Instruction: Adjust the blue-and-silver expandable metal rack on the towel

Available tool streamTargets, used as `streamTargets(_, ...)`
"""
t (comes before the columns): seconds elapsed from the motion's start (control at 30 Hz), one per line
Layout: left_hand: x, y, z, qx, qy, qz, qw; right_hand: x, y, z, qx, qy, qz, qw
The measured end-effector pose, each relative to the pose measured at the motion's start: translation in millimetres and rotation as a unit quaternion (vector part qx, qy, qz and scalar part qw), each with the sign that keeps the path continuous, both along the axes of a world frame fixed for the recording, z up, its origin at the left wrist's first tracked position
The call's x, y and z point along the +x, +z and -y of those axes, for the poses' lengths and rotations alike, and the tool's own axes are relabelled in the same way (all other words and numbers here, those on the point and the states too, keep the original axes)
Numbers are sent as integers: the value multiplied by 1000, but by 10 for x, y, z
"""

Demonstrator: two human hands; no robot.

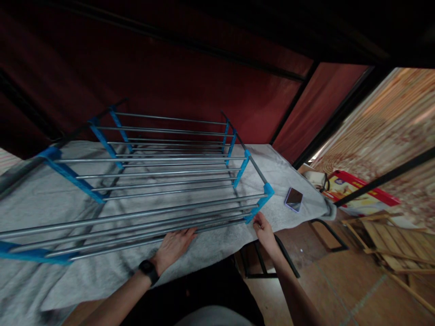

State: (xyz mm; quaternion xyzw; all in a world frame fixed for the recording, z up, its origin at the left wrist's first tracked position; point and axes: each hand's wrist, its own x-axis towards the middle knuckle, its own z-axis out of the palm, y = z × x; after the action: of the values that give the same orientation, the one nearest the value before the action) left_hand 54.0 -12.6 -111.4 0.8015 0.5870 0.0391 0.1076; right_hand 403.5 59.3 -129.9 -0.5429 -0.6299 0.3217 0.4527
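A rack of grey metal rods (163, 209) with blue plastic end brackets (261, 203) stands across the cloth-covered table in front of me. My left hand (176, 244), with a black watch on the wrist, lies along the lowest front rod. Its fingers are stretched out and appear to touch the rod. At the rack's front right corner, my right hand (263, 228) is beside the bottom of the blue bracket. Its fingers are curled in a pinch, and what they hold, if anything, is hidden.
A grey cloth (217, 240) covers the table. A phone (294, 199) lies to the right of the rack. Dark red panels (190, 77) rise behind. On the right are a red and yellow box (356, 192), a folded wooden chair (390, 242) and a black metal frame (329, 235).
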Motion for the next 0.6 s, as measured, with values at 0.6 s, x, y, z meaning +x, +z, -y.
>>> streamTargets(0.6,-310,-70,386,182,-26,1,983,-212,252,293,52,-193,-40,979)
